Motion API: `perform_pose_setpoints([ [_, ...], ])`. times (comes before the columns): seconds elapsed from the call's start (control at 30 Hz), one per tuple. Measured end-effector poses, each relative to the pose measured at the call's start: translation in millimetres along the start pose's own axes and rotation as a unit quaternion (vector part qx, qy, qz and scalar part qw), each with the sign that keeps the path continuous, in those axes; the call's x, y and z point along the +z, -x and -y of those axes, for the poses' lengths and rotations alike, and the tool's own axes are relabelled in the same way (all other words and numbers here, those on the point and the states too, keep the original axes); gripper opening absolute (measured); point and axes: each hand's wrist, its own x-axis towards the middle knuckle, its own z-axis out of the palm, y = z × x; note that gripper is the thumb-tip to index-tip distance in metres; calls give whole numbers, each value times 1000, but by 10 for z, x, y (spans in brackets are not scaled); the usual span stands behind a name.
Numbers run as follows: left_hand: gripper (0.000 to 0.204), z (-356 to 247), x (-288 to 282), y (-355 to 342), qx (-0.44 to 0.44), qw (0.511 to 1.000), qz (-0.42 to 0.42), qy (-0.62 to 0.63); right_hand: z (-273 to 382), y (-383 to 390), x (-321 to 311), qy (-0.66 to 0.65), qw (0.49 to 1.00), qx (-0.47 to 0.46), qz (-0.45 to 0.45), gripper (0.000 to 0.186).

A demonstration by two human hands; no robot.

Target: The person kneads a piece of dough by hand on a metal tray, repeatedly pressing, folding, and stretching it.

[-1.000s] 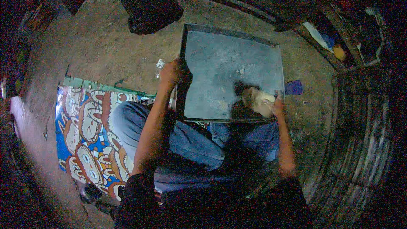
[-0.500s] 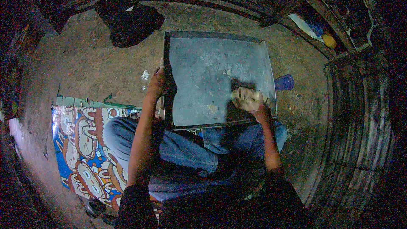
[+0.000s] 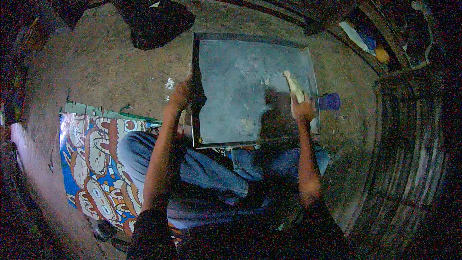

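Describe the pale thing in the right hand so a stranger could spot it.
Find the large grey tray in the middle. Near its right edge, the person's right hand holds the pale thing, pointing forward. Long, narrow and cream-coloured, it stands out from the grey tray and the purple container beyond that edge.

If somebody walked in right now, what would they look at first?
Probably the big grey tray in the middle, with the left hand at its left edge and the right hand holding a long, pale piece over its right side. Next might be the bright cartoon mat at the lower left, beside the jeans. A small purple container also stands out, just past the tray's right edge.
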Motion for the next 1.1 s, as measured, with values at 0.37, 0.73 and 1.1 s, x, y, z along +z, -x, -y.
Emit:
perform_pose_setpoints([
  [0.37, 43, -842, -592, -66, -56, 984, 151, 75, 29, -1356, 751, 203, 970, -10, -133, 71],
  [0.73, 47, -560, -291, -115, -59, 991, 121, 4, 58, -600, 548, -57, 923, -360, -125, 58],
  [1.1, 54, -274, -211, -126, -74, 994, 82, 0, 830, 1364, 230, -71, 879, -469, 42, 61],
])
